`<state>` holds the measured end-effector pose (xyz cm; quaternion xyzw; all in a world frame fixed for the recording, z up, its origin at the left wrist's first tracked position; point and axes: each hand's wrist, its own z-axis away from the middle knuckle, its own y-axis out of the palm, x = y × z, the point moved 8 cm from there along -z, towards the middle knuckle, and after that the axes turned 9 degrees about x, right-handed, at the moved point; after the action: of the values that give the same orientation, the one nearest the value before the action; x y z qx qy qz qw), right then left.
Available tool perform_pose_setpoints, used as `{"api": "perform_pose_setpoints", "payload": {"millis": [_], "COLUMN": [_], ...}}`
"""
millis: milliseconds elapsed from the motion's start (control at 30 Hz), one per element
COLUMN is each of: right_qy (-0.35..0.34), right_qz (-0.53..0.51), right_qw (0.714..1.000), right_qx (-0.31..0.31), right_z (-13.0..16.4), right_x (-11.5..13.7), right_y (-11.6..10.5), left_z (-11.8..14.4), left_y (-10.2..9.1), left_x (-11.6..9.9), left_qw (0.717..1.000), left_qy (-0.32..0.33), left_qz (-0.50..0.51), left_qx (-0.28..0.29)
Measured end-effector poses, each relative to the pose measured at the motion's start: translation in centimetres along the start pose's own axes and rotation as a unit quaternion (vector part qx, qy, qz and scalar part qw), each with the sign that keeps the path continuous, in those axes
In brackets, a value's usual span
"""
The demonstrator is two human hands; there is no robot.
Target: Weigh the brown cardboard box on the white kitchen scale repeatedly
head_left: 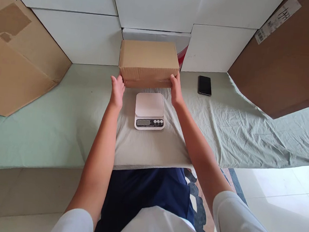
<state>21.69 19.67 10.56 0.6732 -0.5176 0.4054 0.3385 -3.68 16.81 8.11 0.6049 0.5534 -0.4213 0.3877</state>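
A closed brown cardboard box (150, 57) is gripped between my two hands at the back of the table, just behind the scale. My left hand (117, 90) presses on the box's left end, its thumb raised outside and its fingers partly hidden by the box. On the opposite end, my right hand (176, 89) holds the lower front corner with the thumb on the front face. In front of the box, a white digital kitchen scale (150, 106) sits on the cloth with nothing on its plate; its display looks blank.
A black smartphone (204, 85) lies to the right of the box. Large cardboard panels stand at the left (21, 52) and right (282, 59). White panels (156, 6) form the back wall. Pale green cloth (84, 105) covers the table, whose front edge is close to my body.
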Motion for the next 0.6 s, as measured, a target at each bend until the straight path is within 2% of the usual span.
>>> {"api": "perform_pose_setpoints", "payload": {"millis": [133,200,300,400,600], "right_qy": [-0.017,-0.003,0.017,0.03,0.042], "right_qz": [0.034,0.053,0.043,0.029,0.018], "right_qw": [0.998,0.996,0.997,0.998,0.999], "right_qx": [0.045,0.069,0.061,0.043,0.023], "right_z": [3.9,6.7,10.3,12.0,12.2], "right_x": [3.9,4.4,3.8,2.7,1.8], "right_y": [0.8,1.2,1.1,1.0,0.9], "left_z": [5.1,8.1,11.4,12.5,12.1], "left_y": [1.2,1.9,2.9,3.3,3.1], "left_x": [-3.4,-4.1,-3.8,-2.6,-1.6], "left_qw": [1.0,0.999,0.999,0.998,0.999], "left_qy": [0.018,0.02,0.022,0.012,0.002], "left_qz": [0.016,0.031,0.047,0.053,0.053], "left_qx": [0.018,0.02,0.016,0.012,0.015]}}
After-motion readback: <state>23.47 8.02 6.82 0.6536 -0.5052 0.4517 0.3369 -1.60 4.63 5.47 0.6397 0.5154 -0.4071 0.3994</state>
